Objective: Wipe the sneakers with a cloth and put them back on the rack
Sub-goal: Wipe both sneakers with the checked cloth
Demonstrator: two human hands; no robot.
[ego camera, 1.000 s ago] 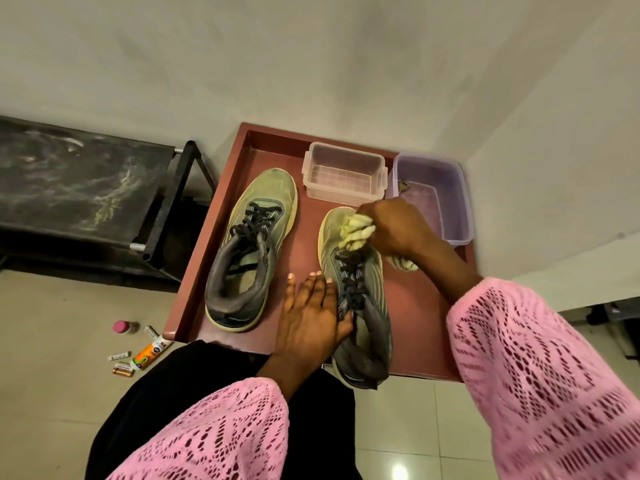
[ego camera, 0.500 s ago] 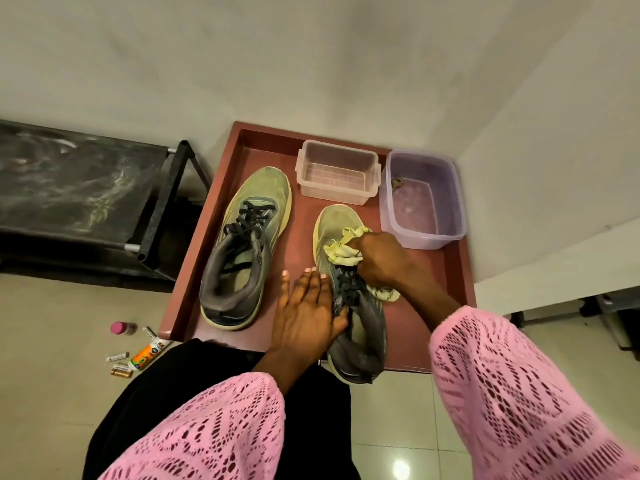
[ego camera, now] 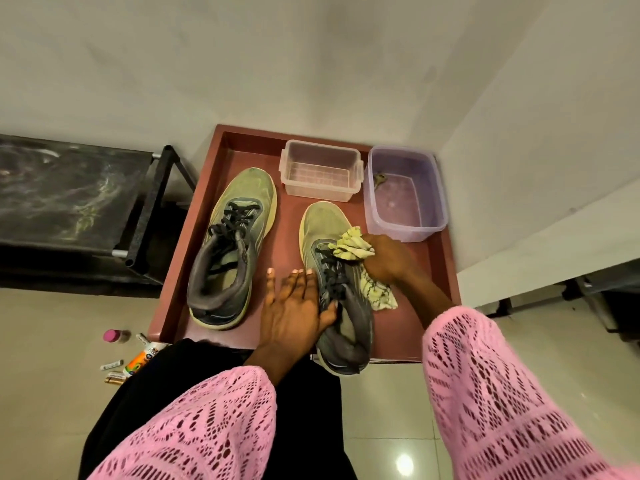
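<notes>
R hand (ego camera: 388, 259) clenched on cloth (ego camera: 353, 245), pressing it on right sneaker (ego camera: 334, 271) by the laces; L hand (ego camera: 294, 306) flat, released, bracing sneaker's side.

nothing here reads clearly to me. the orange tube (ego camera: 138, 361) on the floor (ego camera: 52, 393) by my knee has a label with print, but it is too small and blurred to make out. the sneakers (ego camera: 322, 230) show no brand or number that i can read.
</notes>
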